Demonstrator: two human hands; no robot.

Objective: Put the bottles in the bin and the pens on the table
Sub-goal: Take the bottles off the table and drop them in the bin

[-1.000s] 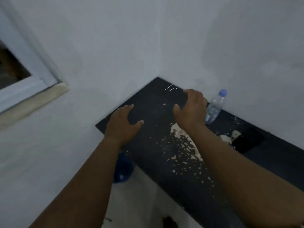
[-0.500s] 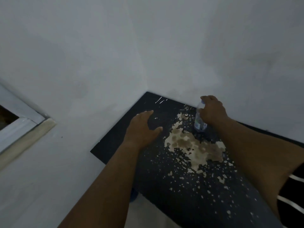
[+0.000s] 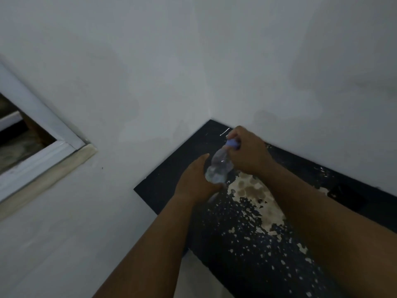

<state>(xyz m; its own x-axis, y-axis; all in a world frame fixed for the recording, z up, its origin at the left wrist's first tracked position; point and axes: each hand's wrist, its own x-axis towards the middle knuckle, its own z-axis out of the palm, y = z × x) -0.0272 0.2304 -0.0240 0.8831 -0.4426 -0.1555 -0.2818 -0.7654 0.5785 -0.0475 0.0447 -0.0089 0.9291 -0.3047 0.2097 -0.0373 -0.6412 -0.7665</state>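
A clear plastic bottle (image 3: 219, 167) with a pale blue cap is held tilted above the dark table (image 3: 171, 179) in the room's corner. My right hand (image 3: 249, 153) grips it at the neck and cap. My left hand (image 3: 196, 181) cups the bottle's lower body from the left. The bottle's base is hidden behind my left hand. No pens and no bin are in view.
The black tabletop has a large patch of peeled, pale paint (image 3: 253, 194) and many flecks. A dark flat object (image 3: 345, 195) lies by the right wall. White walls meet behind the table; a window frame (image 3: 53, 138) is at the left.
My right hand closed on the standing bottle by the wall, lifted it and tilted it leftward. My left hand came up and took hold of its lower part.
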